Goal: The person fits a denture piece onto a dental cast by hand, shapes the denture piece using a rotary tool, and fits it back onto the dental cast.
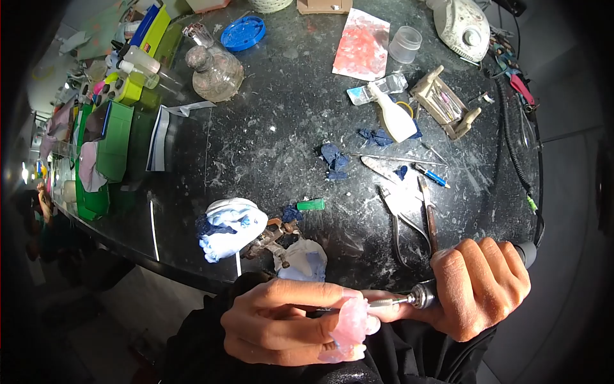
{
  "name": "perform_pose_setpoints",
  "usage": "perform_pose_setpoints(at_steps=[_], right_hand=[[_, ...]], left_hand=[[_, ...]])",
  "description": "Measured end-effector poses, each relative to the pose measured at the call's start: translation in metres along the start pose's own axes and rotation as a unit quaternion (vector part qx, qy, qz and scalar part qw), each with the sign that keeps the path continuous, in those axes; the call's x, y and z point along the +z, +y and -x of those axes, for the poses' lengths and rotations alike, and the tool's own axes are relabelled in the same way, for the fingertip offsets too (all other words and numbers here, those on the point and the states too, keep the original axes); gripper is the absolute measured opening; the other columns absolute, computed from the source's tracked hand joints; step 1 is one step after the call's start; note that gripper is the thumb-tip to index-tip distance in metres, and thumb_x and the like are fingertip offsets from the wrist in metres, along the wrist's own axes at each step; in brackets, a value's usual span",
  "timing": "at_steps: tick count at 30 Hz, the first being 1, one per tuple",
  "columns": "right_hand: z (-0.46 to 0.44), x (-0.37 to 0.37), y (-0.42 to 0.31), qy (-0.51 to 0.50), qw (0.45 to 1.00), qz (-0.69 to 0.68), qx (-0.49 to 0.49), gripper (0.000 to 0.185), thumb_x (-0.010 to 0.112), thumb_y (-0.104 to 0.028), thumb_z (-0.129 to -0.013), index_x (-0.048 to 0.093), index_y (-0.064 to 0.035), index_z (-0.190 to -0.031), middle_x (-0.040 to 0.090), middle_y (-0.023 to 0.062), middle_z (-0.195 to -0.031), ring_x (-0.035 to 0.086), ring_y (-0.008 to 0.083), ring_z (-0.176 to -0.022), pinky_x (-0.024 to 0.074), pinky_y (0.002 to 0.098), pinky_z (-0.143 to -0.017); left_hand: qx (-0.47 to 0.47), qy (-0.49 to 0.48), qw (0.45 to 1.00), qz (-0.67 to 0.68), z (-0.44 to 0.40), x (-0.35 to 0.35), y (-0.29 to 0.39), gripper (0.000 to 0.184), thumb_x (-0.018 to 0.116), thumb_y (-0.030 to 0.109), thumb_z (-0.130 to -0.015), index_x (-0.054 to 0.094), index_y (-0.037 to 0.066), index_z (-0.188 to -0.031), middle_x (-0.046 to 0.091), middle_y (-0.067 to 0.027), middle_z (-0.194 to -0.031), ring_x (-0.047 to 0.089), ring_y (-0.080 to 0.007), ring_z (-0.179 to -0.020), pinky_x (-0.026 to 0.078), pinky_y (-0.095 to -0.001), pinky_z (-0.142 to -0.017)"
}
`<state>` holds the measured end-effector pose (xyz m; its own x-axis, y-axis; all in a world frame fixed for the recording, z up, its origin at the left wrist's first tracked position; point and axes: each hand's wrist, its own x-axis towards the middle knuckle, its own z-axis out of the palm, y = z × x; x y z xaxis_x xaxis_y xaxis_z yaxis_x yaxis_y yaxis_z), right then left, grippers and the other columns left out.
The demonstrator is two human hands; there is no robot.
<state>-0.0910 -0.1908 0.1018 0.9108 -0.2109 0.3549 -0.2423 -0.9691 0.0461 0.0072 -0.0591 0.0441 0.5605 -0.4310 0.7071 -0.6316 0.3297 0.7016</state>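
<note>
My left hand [272, 323] is closed around a pink denture [352, 325] with whitish teeth along its lower edge. My right hand [480, 288] grips a dark rotary handpiece [423, 296] with a metal nose. Its bur [382, 303] points left and meets the right side of the denture; whether it touches cannot be made out. Both hands are close together above my dark-clothed lap, at the bench's front edge. Just beyond my left hand lie a blue-and-white plaster model [233, 227], a brass-coloured articulator [272, 238] and another plaster piece [307, 259].
Pliers [409, 227], a wooden-handled tool [430, 214] and a blue pen-like tool [433, 176] lie beyond my right hand. Farther back are blue wax scraps [334, 160], a white bottle [395, 120] and a glass burner [217, 75]. Green bins [115, 141] stand left; a coiled cord [508, 137] runs right.
</note>
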Motion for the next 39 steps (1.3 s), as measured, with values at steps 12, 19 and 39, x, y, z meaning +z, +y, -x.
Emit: perform_pose_setpoints(at_steps=[12,19,39], right_hand=[[0.0,-0.002,0.001,-0.021,1.0,-0.005,-0.005,0.066,0.069,-0.064,-0.056,0.049,-0.0012,-0.061,0.037,0.0034,-0.052,0.038,0.0167,-0.042,0.0245,0.0291,-0.041],[-0.001,-0.001,0.003,-0.023,1.0,-0.004,-0.016,0.064,0.069,-0.062,-0.057,0.048,-0.001,-0.059,0.036,0.0033,-0.051,0.037,0.0167,-0.041,0.0231,0.0288,-0.041],[-0.001,0.009,0.029,-0.002,0.943,-0.305,0.134,0.042,0.084,-0.034,-0.06,0.054,-0.0054,-0.063,0.054,0.002,-0.05,0.053,0.0135,-0.04,0.0374,0.0247,-0.038]], left_hand=[[0.045,0.02,0.998,-0.043,0.004,0.006,-0.002,0.031,0.083,-0.005,-0.052,0.062,0.01,-0.07,0.063,0.003,-0.076,0.064,-0.0111,-0.069,0.052,-0.0137,-0.056],[0.095,-0.08,0.99,-0.062,-0.001,-0.012,-0.006,0.036,0.083,-0.005,-0.053,0.064,0.012,-0.079,0.064,0.004,-0.079,0.063,-0.0094,-0.07,0.052,-0.0134,-0.061],[0.146,-0.068,0.981,-0.106,-0.01,-0.008,-0.009,0.014,0.079,0.01,-0.063,0.071,0.012,-0.074,0.063,0.0078,-0.085,0.059,-0.0117,-0.074,0.052,-0.0149,-0.06]])
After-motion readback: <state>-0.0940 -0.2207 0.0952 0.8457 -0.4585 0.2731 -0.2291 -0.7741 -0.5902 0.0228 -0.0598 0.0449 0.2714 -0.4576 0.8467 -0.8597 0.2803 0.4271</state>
